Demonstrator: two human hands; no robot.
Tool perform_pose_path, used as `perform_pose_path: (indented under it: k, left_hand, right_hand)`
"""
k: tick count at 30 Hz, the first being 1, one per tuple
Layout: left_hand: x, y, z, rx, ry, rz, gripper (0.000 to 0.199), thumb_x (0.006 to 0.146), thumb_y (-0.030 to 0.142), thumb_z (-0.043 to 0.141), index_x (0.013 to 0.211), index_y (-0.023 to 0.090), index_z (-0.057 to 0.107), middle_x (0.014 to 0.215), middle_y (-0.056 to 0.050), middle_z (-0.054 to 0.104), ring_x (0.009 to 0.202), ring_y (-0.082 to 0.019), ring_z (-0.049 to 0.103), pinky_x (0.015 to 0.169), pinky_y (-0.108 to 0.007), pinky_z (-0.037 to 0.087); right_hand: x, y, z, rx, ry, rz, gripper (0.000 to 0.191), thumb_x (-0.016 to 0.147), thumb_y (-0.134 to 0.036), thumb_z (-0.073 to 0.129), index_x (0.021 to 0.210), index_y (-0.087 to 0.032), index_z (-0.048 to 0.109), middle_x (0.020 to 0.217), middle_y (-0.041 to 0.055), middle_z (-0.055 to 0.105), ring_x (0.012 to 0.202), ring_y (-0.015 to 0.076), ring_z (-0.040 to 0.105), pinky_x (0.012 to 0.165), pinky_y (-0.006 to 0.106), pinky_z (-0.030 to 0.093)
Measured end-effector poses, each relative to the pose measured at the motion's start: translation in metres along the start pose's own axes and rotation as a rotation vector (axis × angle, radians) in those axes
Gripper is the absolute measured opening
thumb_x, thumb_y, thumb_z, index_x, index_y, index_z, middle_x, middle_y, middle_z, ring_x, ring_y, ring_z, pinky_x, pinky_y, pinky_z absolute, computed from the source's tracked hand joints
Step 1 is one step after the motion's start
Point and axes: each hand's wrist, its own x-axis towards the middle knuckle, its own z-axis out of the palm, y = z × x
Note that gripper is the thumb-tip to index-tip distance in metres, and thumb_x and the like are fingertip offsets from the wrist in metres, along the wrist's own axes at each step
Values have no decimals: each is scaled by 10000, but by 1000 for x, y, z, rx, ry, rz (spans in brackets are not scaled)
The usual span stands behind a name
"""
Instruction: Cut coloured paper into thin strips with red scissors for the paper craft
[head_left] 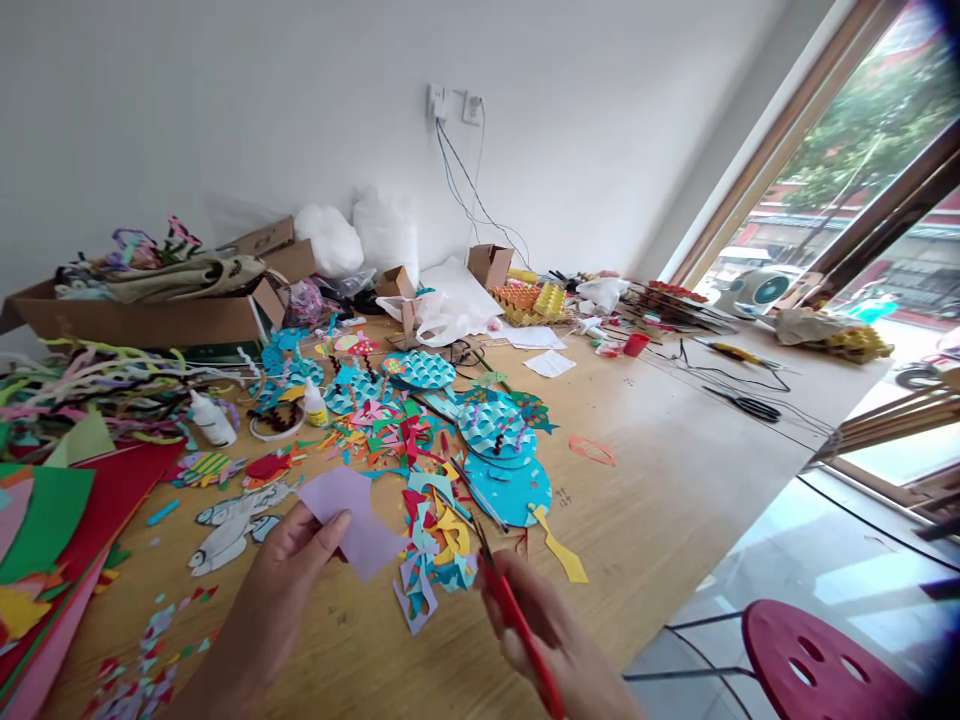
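My left hand point(304, 555) pinches a piece of purple paper point(358, 518) between thumb and fingers, raised over the wooden table. To its right, my right hand point(536, 625) grips red-handled scissors point(517, 620), whose dark blades point up and away, apart from the purple paper. Between and beyond the hands lies a heap of paper scraps point(442, 535) in yellow, blue, red and purple. Cut-out paper fish point(229, 535) with drawn outlines lie left of the purple paper. A blue round piece point(510, 488) is on the table past the scissors.
Coloured sheets point(52, 530) are stacked at the left edge, near pipe cleaners point(150, 385) and glue bottles point(212, 420). A filled cardboard box point(142, 320) stands behind. Black scissors point(742, 403) lie at the right. A red stool point(817, 665) stands beside the table point(645, 520).
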Motion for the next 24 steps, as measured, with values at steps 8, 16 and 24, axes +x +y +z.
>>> perform_pose_path:
  k: [8,16,24]
  left_hand:
    - [-5,11,-1,40,-44,43,281,647,291,657,914,206,638,749,11,704,669,-165,611,613,-241,474]
    - [-19,4,9,118,-49,71,97,587,287,671,637,206,653,531,14,611,485,-145,503,475,-245,392]
    - [-17,12,-3,197,85,104,124,585,241,660,478,213,603,483,10,584,522,-164,518,540,-263,420]
  right_hand:
    - [45,-21,48,284,-35,19,325,627,-439,660,737,-180,497,585,-51,436,524,97,394,502,206,314]
    - [68,-24,71,323,37,14,270,571,-349,653,604,-187,440,465,-83,395,417,66,320,419,192,265]
    - [48,-24,71,-128,-35,-152,172,784,-329,449,691,-188,413,581,-45,409,515,94,379,478,196,292]
